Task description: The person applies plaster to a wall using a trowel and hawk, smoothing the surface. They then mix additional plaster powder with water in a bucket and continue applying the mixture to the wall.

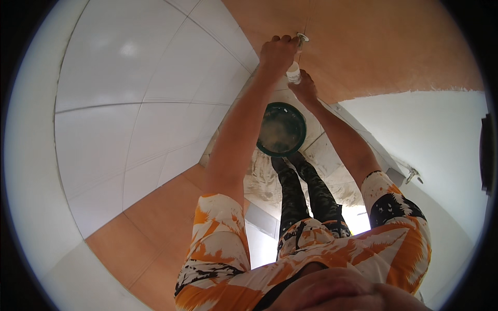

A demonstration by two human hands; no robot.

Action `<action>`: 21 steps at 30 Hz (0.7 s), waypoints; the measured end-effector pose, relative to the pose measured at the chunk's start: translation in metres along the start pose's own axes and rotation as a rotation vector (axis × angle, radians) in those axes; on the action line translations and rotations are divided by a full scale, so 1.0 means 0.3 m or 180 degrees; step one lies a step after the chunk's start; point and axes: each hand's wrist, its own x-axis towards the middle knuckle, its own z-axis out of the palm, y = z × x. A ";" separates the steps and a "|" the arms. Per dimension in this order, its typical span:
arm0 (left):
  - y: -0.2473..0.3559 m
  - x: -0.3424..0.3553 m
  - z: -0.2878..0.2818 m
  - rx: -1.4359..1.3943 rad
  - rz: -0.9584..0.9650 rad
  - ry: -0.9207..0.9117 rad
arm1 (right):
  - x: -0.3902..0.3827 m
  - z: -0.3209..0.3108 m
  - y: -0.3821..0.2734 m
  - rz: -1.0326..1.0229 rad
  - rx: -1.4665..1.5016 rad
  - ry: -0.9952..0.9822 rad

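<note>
Both my arms reach up to the orange tiled wall (pixel 384 46). My left hand (pixel 278 53) is closed at a metal tap (pixel 301 41) that comes out of the wall through a round flange. Its curled fingers cover much of the tap. Just below, my right hand (pixel 304 87) grips a small, pale, partly clear bottle (pixel 293 73). The bottle stands roughly upright, close under the tap; whether the two touch, I cannot tell.
A dark green round tub (pixel 281 129) of murky water stands on the smeared tiled floor (pixel 332 163) before my feet. White tiled wall (pixel 145 93) rises at left. Another metal tap (pixel 413 175) juts from the right wall.
</note>
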 end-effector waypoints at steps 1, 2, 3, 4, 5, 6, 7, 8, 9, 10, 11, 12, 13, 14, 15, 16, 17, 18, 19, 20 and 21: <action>0.068 0.017 -0.055 0.0237 0.0192 -0.0164 | -0.053 -0.059 -0.012 0.0094 0.0070 -0.0045; 0.107 0.043 -0.104 0.0348 0.0269 -0.0285 | -0.079 -0.107 -0.036 0.0091 0.0137 -0.0004; 0.124 0.063 -0.139 0.0443 0.0380 -0.0355 | -0.099 -0.142 -0.061 -0.0171 0.0328 0.0094; 0.132 0.081 -0.157 0.0638 0.0355 -0.0546 | -0.105 -0.171 -0.085 0.0056 0.0243 0.0068; 0.126 0.094 -0.159 0.0556 0.0581 -0.0440 | -0.101 -0.184 -0.108 0.0042 0.0270 0.0087; 0.109 0.102 -0.147 0.0575 0.0654 -0.0471 | -0.096 -0.191 -0.121 0.0083 0.0281 0.0059; 0.092 0.106 -0.125 0.0550 0.0760 -0.0653 | -0.083 -0.188 -0.129 -0.0060 0.0255 0.0198; 0.081 0.106 -0.104 0.0530 0.0876 -0.0323 | -0.075 -0.186 -0.126 -0.0132 0.0198 0.0265; 0.077 0.105 -0.087 0.0450 0.1004 -0.0194 | -0.070 -0.184 -0.119 0.0024 0.0066 0.0119; 0.087 0.098 -0.075 0.0412 0.1055 -0.0140 | -0.071 -0.189 -0.107 -0.0124 0.0212 0.0221; 0.113 0.092 -0.072 0.0466 0.1080 -0.0118 | -0.079 -0.208 -0.091 -0.0093 0.0258 0.0162; 0.142 0.095 -0.072 0.0573 0.1055 -0.0119 | -0.088 -0.224 -0.081 -0.0067 0.0288 0.0114; 0.180 0.102 -0.089 0.0697 0.1038 -0.0096 | -0.102 -0.260 -0.075 -0.0063 0.0308 0.0089; 0.197 0.111 -0.096 0.0609 0.1043 -0.0217 | -0.108 -0.280 -0.075 -0.0309 0.0438 0.0184; 0.248 0.120 -0.115 0.0519 0.1041 -0.0326 | -0.129 -0.331 -0.071 -0.0060 0.0352 0.0068; 0.254 0.127 -0.117 0.0431 0.1042 -0.0431 | -0.132 -0.345 -0.079 -0.0049 0.0380 0.0045; 0.272 0.132 -0.128 0.0328 0.1100 -0.0421 | -0.144 -0.374 -0.085 -0.0038 0.0418 0.0005; 0.280 0.136 -0.128 0.0234 0.1164 -0.0405 | -0.149 -0.390 -0.090 -0.0033 0.0442 0.0011; 0.289 0.135 -0.130 0.0140 0.1228 -0.0389 | -0.155 -0.404 -0.092 -0.0025 0.0476 -0.0003; 0.297 0.133 -0.129 0.0116 0.1128 -0.0388 | -0.158 -0.411 -0.092 0.0017 0.0512 -0.0080; 0.310 0.129 -0.125 0.0092 0.1034 -0.0382 | -0.160 -0.412 -0.087 -0.0024 0.0563 -0.0082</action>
